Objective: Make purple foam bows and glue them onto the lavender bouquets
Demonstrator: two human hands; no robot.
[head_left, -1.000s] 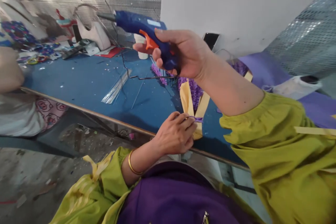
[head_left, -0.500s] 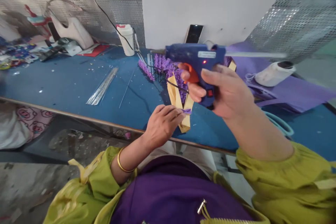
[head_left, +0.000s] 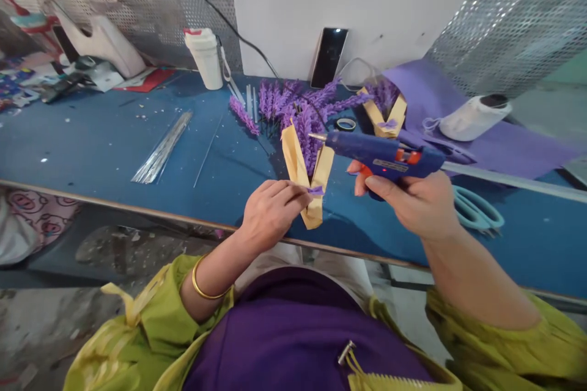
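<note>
My right hand (head_left: 415, 201) is wrapped round the handle of a blue glue gun (head_left: 367, 149) with an orange trigger. Its metal nozzle points left, over the right edge of a small bouquet's yellow paper wrap (head_left: 293, 156), and a clear glue stick (head_left: 513, 182) juts out behind. The fingers of my left hand (head_left: 275, 211) pinch a purple ribbon (head_left: 315, 190) at the narrow waist of that wrap; their tips are partly hidden. Purple lavender-like flowers (head_left: 308, 140) fill the wrap, which lies near the table's front edge.
A second wrapped bouquet (head_left: 389, 119) lies behind the gun, beside a black tape roll (head_left: 345, 124). Teal scissors (head_left: 479, 208) lie right, below a white spool (head_left: 477, 119) on purple sheeting. A phone (head_left: 329, 58) leans on the board. Wires (head_left: 162, 149) and a white cup (head_left: 205, 60) are left.
My right hand has lowered the glue gun and swung it right, bringing its nozzle down by the bouquet. My left hand keeps its hold on the ribbon. The view has shifted slightly.
</note>
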